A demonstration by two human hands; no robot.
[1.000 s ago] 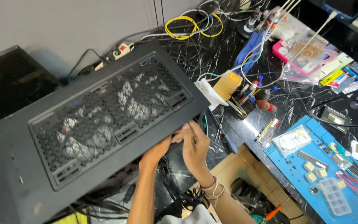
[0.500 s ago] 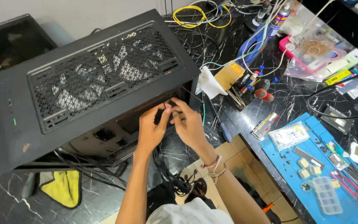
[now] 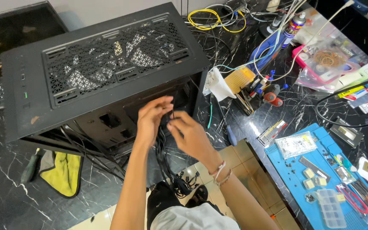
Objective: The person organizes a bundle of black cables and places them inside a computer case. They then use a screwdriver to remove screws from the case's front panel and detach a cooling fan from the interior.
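I see both hands raised in front of the open side of a black computer case (image 3: 103, 68), a boxy matte metal shell whose top panel is a mesh of small triangular holes. My left hand (image 3: 152, 117) is curled, fingers pinching a bundle of thin black cables (image 3: 167, 157) just at the case opening; my right hand (image 3: 188, 134) is closed too, thumb and forefinger nipping the same bundle right beside the left, so the two hands nearly touch. The cables hang down in a loose glossy strand from the hands toward the front edge of the worktop (image 3: 5, 187), which is dark polished stone with white veins. The case takes up the left and middle of the worktop, near its back edge. Along the front edge at the left lies a crumpled yellow cloth (image 3: 67, 172), soft and folded, with a green-handled screwdriver (image 3: 31, 167) just beside it. On the right part sits a flat blue rubbery mat (image 3: 294, 174) carrying small screws and parts and a clear plastic compartment box (image 3: 332, 208). Near the back right edge a coil of yellow wire (image 3: 211, 19) rests among tangled leads, with a spray can (image 3: 295, 25) standing upright close by
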